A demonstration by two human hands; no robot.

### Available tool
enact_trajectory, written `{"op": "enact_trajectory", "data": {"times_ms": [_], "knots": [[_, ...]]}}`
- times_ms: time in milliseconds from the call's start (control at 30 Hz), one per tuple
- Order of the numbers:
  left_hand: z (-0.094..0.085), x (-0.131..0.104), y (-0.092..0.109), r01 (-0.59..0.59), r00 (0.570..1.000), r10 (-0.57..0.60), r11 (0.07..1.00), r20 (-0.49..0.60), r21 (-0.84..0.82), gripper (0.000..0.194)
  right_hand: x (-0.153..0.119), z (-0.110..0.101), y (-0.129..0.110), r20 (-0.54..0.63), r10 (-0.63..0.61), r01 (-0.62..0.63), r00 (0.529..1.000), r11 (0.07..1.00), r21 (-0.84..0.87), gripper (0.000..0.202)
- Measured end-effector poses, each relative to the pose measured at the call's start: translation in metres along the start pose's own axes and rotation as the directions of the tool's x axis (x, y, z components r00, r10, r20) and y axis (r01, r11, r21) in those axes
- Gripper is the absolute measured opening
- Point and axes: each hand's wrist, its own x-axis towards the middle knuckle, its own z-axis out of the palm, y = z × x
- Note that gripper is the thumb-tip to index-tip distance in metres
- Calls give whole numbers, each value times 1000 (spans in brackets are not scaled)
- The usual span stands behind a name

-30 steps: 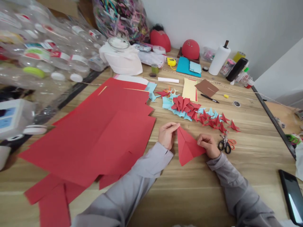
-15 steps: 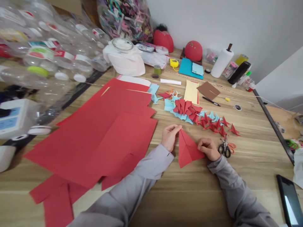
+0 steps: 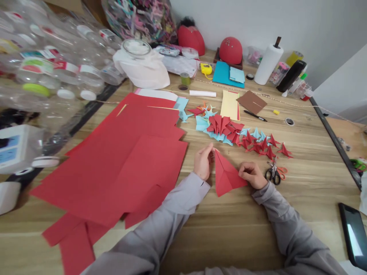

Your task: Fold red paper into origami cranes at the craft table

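A partly folded piece of red origami paper (image 3: 227, 174) is held between my two hands, its creases showing and one point upward. My left hand (image 3: 203, 162) grips it at the top corner, fingers closed together. At the right corner, my right hand (image 3: 252, 175) pinches the paper between thumb and bent fingers. Beyond the hands lie folded red paper cranes (image 3: 219, 126) and light blue ones (image 3: 203, 123), several of each. Black-handled scissors (image 3: 273, 175) rest just right of my right hand, beside an orange-handled pair (image 3: 282, 172).
Large red paper sheets (image 3: 114, 164) cover the table's left side. Clear plastic bottles (image 3: 57, 57) pile up at the far left. Toward the back are cream paper (image 3: 230, 105), brown paper (image 3: 252, 102), a pen (image 3: 255, 115) and a yellow tape measure (image 3: 205, 69). A phone (image 3: 353, 233) lies at right.
The left fingers have shifted at the paper's top corner and are straighter. The right hand keeps its pinch. The view has moved slightly.
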Motion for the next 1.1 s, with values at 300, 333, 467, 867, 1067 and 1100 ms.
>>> {"op": "enact_trajectory", "data": {"times_ms": [300, 333, 467, 867, 1067, 1100], "knots": [[-2, -2, 4, -72, 996, 65, 988, 55, 137, 34, 0, 1, -5, 45, 1, 1, 999, 999, -36, 30], [-2, -2, 4, -79, 995, 69, 985, 68, 152, 35, 0, 2, -6, 45, 12, -10, 999, 999, -44, 32], [-3, -2, -1, -93, 991, 70, 974, 117, 208, 33, 2, 5, -9, 41, 10, -8, 999, 998, -62, 36], [5, -14, 1, -214, 884, 0, 889, 467, 404, 34, 5, 22, -13, -31, -21, 19, 999, 996, -86, 35], [6, -13, 3, -226, 903, 19, 870, 429, 438, 31, 1, 23, -12, -44, -31, 23, 999, 985, -173, 30], [6, -13, 3, -217, 906, 14, 874, 423, 435, 30, -1, 22, -12, -46, -26, 17, 999, 981, -192, 27]]}}
